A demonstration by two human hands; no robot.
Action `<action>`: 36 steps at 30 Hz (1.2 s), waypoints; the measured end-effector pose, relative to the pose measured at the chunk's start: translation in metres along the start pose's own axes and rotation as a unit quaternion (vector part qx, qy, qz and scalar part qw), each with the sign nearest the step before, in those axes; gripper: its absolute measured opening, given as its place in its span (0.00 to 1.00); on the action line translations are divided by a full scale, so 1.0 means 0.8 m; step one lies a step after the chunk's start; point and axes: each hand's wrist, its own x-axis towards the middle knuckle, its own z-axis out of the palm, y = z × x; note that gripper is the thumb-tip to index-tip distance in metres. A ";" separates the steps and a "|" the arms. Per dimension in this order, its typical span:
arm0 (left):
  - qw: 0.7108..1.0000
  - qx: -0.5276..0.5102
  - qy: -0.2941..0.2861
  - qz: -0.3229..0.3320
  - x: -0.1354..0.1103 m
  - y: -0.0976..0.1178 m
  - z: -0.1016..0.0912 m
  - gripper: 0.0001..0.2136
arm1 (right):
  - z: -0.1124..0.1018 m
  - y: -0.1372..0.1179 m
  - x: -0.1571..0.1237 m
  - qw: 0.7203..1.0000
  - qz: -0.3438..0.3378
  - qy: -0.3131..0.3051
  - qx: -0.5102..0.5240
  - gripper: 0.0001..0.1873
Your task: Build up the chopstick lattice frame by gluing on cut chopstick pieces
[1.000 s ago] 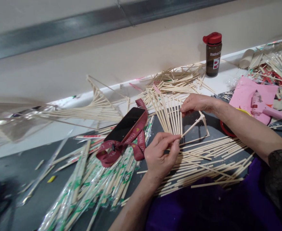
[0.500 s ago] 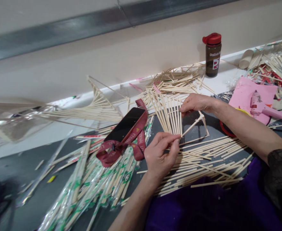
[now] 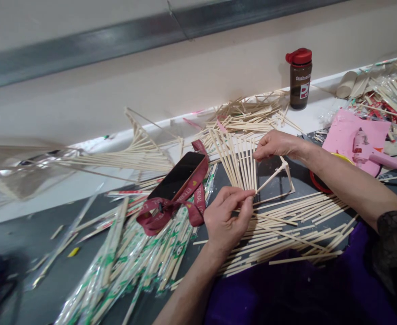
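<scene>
A fan-shaped frame of thin wooden chopsticks (image 3: 239, 164) stands between my hands, its sticks spreading upward and to the left. My left hand (image 3: 228, 216) pinches the near lower end of the rightmost stick between thumb and fingertips. At that stick's far upper end, the fingers of my right hand (image 3: 269, 145) are closed on it. Joined to the right of the fan is an angular piece of sticks (image 3: 283, 168) with whitish lumps at its corners. Loose chopsticks (image 3: 286, 225) lie in a spread just in front of the frame.
A black phone (image 3: 178, 176) with a red lanyard (image 3: 196, 210) rests left of the frame, by wrapped chopsticks (image 3: 117, 253). Behind are a stick pile (image 3: 249, 115) and a bottle (image 3: 300, 81). A pink glue gun (image 3: 384, 159) lies right, near a red-and-yellow ring (image 3: 316, 180).
Both hands keep their grip on the same chopstick at the fan's right edge. The view has shifted very slightly; nothing else has visibly moved.
</scene>
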 end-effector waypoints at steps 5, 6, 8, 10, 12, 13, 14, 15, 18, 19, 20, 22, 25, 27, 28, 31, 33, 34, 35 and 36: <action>1.000 -0.009 0.002 0.001 0.000 0.000 0.000 0.05 | 0.000 0.001 0.001 1.000 0.000 0.010 0.001 0.06; 1.000 -0.011 0.002 0.002 -0.001 0.000 0.000 0.05 | 0.000 0.002 0.001 1.000 0.002 0.010 0.005 0.06; 1.000 -0.013 0.002 0.000 -0.001 0.000 0.000 0.05 | -0.002 0.004 0.003 1.000 0.003 0.008 0.018 0.06; 1.000 -0.013 0.003 -0.001 -0.001 0.000 0.001 0.06 | -0.004 0.005 0.004 0.999 0.008 0.001 0.039 0.06; 1.000 -0.014 0.003 -0.001 -0.001 0.000 0.001 0.06 | -0.006 0.005 0.004 0.998 0.015 -0.006 0.062 0.05; 1.000 -0.014 0.002 -0.002 -0.001 0.000 0.001 0.06 | -0.007 0.004 0.004 0.997 0.020 -0.007 0.071 0.05; 1.000 -0.015 0.001 -0.002 -0.001 0.000 0.001 0.06 | -0.008 0.003 0.004 0.996 0.024 -0.005 0.080 0.05; 1.000 -0.016 -0.001 -0.003 0.000 0.000 -0.001 0.06 | -0.010 0.002 0.004 0.996 0.028 -0.001 0.089 0.05; 1.000 -0.015 -0.002 0.000 0.003 0.000 -0.007 0.06 | -0.016 -0.002 0.002 0.992 0.019 0.024 0.122 0.05; 1.000 -0.013 0.001 0.002 0.004 0.000 -0.010 0.05 | -0.019 -0.004 0.001 0.991 0.002 0.035 0.132 0.04; 1.000 -0.010 0.006 0.002 0.006 0.001 -0.014 0.05 | -0.022 -0.007 -0.001 0.989 -0.023 0.048 0.139 0.04; 1.000 -0.009 0.024 -0.005 0.010 0.004 -0.023 0.05 | -0.029 -0.014 -0.006 0.982 -0.086 0.082 0.145 0.04; 0.997 -0.029 0.059 -0.031 0.016 0.013 -0.038 0.06 | -0.033 -0.036 -0.023 0.964 -0.178 0.139 0.137 0.05; 0.994 -0.056 0.079 -0.047 0.019 0.019 -0.047 0.07 | -0.028 -0.057 -0.041 0.957 -0.219 0.150 0.115 0.05; 0.992 -0.072 0.088 -0.058 0.021 0.023 -0.052 0.07 | -0.023 -0.068 -0.052 0.958 -0.229 0.143 0.096 0.05; 0.979 -0.135 0.102 -0.113 0.025 0.033 -0.061 0.06 | 0.001 -0.096 -0.085 0.971 -0.223 0.083 0.026 0.04; 0.964 -0.192 0.100 -0.157 0.027 0.040 -0.064 0.06 | 0.021 -0.105 -0.103 0.977 -0.210 0.036 -0.025 0.06; 0.953 -0.225 0.100 -0.174 0.028 0.043 -0.065 0.07 | 0.032 -0.107 -0.110 0.977 -0.205 0.018 -0.051 0.06; 0.942 -0.261 0.100 -0.185 0.028 0.046 -0.066 0.07 | 0.042 -0.107 -0.116 0.976 -0.201 0.004 -0.078 0.07; 0.931 -0.294 0.100 -0.192 0.028 0.048 -0.066 0.07 | 0.051 -0.105 -0.120 0.974 -0.199 -0.005 -0.105 0.08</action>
